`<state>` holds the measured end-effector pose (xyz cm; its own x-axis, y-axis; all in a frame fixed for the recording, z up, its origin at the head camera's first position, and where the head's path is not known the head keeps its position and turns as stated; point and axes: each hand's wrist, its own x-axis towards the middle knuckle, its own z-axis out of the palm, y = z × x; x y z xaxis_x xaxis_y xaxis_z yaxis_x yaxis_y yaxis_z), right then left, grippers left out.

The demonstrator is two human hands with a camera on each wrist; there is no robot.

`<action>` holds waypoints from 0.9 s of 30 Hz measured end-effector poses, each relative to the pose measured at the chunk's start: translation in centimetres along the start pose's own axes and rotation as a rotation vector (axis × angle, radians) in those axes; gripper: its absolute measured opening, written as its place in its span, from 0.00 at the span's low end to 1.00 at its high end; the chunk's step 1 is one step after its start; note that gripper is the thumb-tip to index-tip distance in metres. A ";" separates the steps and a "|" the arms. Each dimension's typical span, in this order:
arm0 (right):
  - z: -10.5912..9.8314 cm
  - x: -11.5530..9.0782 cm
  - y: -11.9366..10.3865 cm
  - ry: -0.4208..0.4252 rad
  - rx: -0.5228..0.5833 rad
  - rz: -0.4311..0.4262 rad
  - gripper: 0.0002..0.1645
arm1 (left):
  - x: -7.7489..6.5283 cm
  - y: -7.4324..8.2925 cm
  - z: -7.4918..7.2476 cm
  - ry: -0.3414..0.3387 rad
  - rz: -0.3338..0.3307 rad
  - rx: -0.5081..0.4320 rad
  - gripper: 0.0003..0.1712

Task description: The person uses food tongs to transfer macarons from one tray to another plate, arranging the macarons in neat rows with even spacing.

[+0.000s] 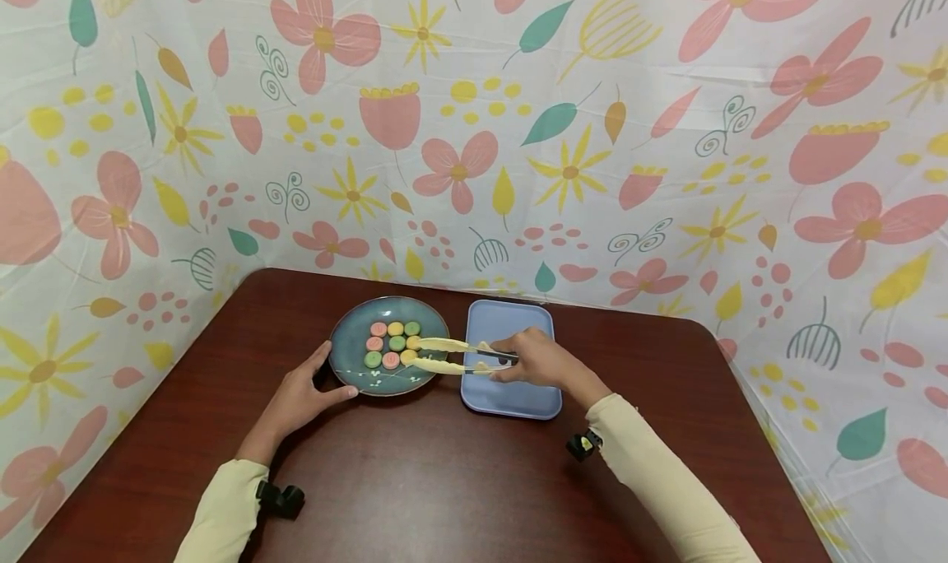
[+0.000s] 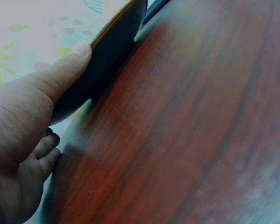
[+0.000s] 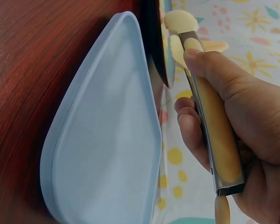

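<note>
A round blue-green plate (image 1: 387, 307) with a brown rim holds several small pink, yellow and green macarons (image 1: 390, 360), set close together in rows. My left hand (image 1: 299, 394) holds the plate's left edge, thumb at the front rim; in the left wrist view the thumb (image 2: 67, 65) lies against the plate's side (image 2: 107, 58). My right hand (image 1: 544, 359) grips metal tongs (image 3: 217, 126) with cream-coloured tips. Over the plate's right part, the parted tips reach the yellow macarons at the end of the rows. Whether they touch one cannot be told.
Right of the plate, a light blue rectangular tray (image 1: 511, 402) lies under the right hand and the tongs. Both dishes stand on a dark red-brown wooden table (image 1: 415, 481). A flower-printed cloth (image 1: 474, 135) hangs behind the table and at its sides.
</note>
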<state>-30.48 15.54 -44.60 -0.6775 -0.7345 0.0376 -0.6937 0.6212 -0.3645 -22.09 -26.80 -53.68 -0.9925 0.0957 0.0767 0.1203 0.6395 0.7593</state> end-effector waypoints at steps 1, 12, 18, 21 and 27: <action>-0.1 -0.2 0.1 0.000 0.002 0.006 0.33 | 0.0 0.0 0.0 -0.001 0.000 -0.001 0.68; -2.5 -3.0 0.7 0.075 0.003 0.076 0.34 | 0.0 -0.1 0.0 -0.006 -0.006 -0.003 0.68; -3.6 -4.9 1.1 0.125 0.014 0.121 0.33 | 0.0 0.0 0.0 -0.010 -0.004 -0.003 0.69; -3.9 -5.9 1.1 0.150 0.017 0.140 0.33 | 0.0 0.0 0.0 -0.010 -0.004 -0.002 0.69; -4.2 -8.1 1.3 0.213 0.009 0.197 0.36 | 0.0 0.0 0.0 -0.011 -0.006 0.004 0.68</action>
<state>-26.93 23.42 -41.48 -0.8358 -0.5255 0.1593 -0.5420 0.7433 -0.3921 -22.10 -26.82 -53.65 -0.9928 0.1007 0.0651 0.1149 0.6432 0.7570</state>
